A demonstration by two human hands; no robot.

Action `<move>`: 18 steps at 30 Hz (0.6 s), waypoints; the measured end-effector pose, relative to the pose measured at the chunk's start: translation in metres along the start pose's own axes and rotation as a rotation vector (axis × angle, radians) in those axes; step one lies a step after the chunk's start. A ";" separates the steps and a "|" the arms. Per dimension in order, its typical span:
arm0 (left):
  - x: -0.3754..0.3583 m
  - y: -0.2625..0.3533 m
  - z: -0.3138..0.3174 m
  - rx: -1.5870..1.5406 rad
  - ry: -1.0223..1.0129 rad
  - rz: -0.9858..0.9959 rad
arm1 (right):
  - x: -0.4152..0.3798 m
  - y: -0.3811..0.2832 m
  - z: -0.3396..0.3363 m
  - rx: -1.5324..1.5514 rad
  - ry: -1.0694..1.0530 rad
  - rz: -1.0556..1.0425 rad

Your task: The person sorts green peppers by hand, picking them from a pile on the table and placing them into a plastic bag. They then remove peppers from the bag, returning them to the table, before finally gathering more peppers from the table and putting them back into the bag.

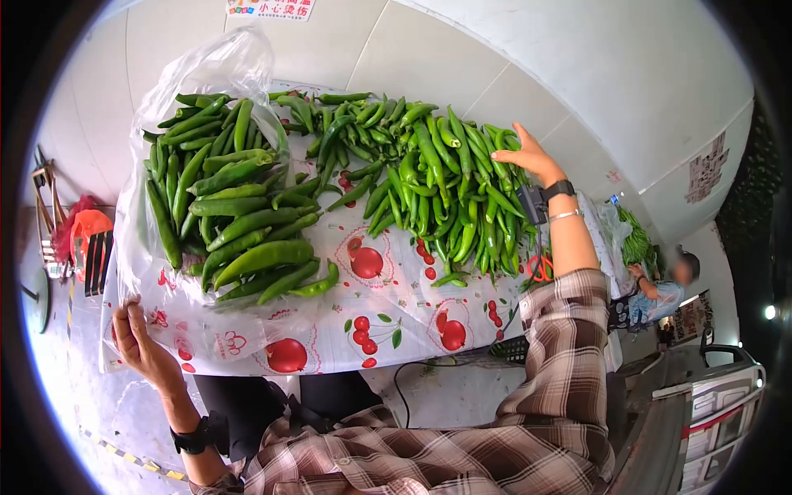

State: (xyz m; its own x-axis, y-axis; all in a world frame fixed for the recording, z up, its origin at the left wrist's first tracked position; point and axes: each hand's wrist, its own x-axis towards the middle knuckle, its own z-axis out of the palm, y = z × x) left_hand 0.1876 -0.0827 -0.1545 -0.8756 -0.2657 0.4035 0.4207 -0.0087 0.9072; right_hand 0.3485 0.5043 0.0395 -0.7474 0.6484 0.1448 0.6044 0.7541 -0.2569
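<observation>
My left hand (147,351) is closed at the near left corner of the table, its fingertips pinching the edge of a clear plastic bag (227,64). The bag lies wide open, and long green peppers (247,223) fill it, several of them spilling over its near side. At the right, my right hand (532,157) is spread open with nothing in it, thumb and fingers apart. It hovers at the far right edge of a big loose heap of green peppers (445,177). More peppers link the heap and the bag along the back.
A cherry-patterned tablecloth (371,301) covers the table, with a tiled wall (429,49) behind. Orange-handled scissors (541,268) lie near my right forearm. A black cable (400,388) hangs off the front edge. Farther right, another person (656,301) works beside greens (635,243); a vehicle (718,404) stands nearby.
</observation>
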 end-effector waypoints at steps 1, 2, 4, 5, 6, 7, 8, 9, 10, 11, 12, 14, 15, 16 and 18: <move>0.000 0.002 0.002 0.014 -0.010 0.007 | 0.006 0.002 0.000 -0.037 -0.075 0.018; 0.000 0.003 0.003 0.027 -0.017 0.013 | 0.009 0.003 0.000 -0.032 -0.074 0.012; 0.000 0.000 0.002 0.054 -0.012 0.032 | 0.006 -0.006 -0.006 0.109 -0.203 0.157; 0.000 -0.003 0.001 0.077 -0.014 0.046 | 0.004 -0.011 -0.007 0.111 -0.206 0.154; 0.001 -0.004 0.001 0.081 -0.014 0.045 | 0.001 -0.017 -0.007 0.138 -0.229 0.234; 0.001 -0.006 0.000 0.088 -0.005 0.049 | -0.002 -0.020 -0.007 0.163 -0.253 0.315; 0.001 -0.009 0.000 0.092 0.005 0.052 | -0.004 -0.022 -0.008 0.161 -0.255 0.317; 0.001 -0.014 -0.001 0.094 0.003 0.048 | -0.005 -0.023 -0.008 0.182 -0.263 0.310; 0.001 -0.020 -0.003 0.097 0.021 0.032 | -0.006 -0.023 -0.008 0.203 -0.271 0.305; 0.001 -0.026 -0.006 0.100 0.039 0.016 | -0.004 -0.019 -0.006 0.201 -0.274 0.307; 0.001 -0.035 -0.008 0.102 0.038 0.014 | -0.003 -0.016 -0.004 0.229 -0.267 0.307; 0.000 -0.052 -0.011 0.154 0.058 0.076 | -0.002 -0.009 -0.001 0.258 -0.262 0.309; -0.001 -0.053 -0.010 0.155 0.057 0.075 | -0.002 -0.009 -0.001 0.299 -0.251 0.295; -0.002 -0.055 -0.010 0.129 0.047 0.037 | -0.002 -0.009 0.000 0.339 -0.239 0.280; -0.003 -0.057 -0.011 0.109 0.033 -0.004 | 0.000 -0.008 0.002 0.346 -0.234 0.285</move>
State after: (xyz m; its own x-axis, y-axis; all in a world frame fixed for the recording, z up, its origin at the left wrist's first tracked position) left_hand 0.1687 -0.0920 -0.2092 -0.8680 -0.2974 0.3978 0.3877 0.0947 0.9169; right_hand 0.3430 0.4983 0.0397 -0.6318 0.7527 -0.1854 0.6963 0.4460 -0.5624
